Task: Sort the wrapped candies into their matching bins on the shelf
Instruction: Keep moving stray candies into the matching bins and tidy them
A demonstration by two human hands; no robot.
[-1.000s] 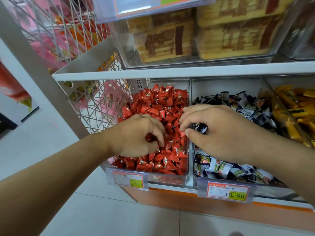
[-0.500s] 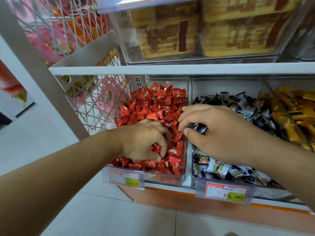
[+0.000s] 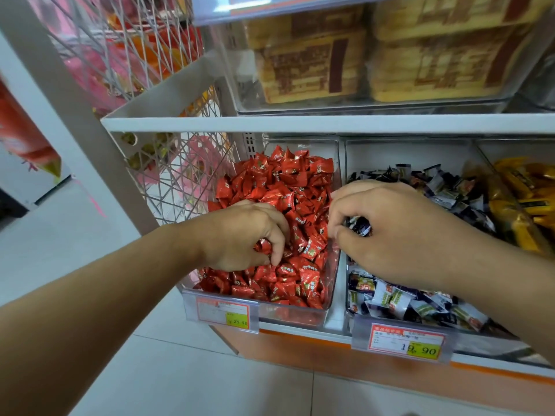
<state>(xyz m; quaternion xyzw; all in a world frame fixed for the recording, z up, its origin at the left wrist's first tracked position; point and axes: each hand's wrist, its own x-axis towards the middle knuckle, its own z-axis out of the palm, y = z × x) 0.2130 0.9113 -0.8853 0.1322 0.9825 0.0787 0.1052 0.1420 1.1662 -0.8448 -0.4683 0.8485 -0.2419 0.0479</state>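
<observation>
A clear bin (image 3: 333,163) on the lower shelf is heaped with red wrapped candies (image 3: 288,181). My left hand (image 3: 240,235) is sunk into that heap near the front, fingers curled down around red candies. To its right a second clear bin (image 3: 390,151) holds black-and-white wrapped candies (image 3: 399,301). My right hand (image 3: 402,232) hovers over this bin's left side and pinches a dark wrapped candy (image 3: 359,226) between thumb and curled fingers. A third bin at far right holds yellow wrapped candies (image 3: 522,199).
Price tags (image 3: 223,313) (image 3: 405,340) hang on the bin fronts. The white shelf board (image 3: 300,123) runs just above the bins, with boxed biscuits (image 3: 309,64) in a clear bin over it. A wire mesh side panel (image 3: 168,175) stands at left. Pale floor tiles (image 3: 210,379) lie below.
My left hand has pushed forward and a little deeper into the red candies. My right hand has stayed over the black-and-white bin, still pinching the dark candy.
</observation>
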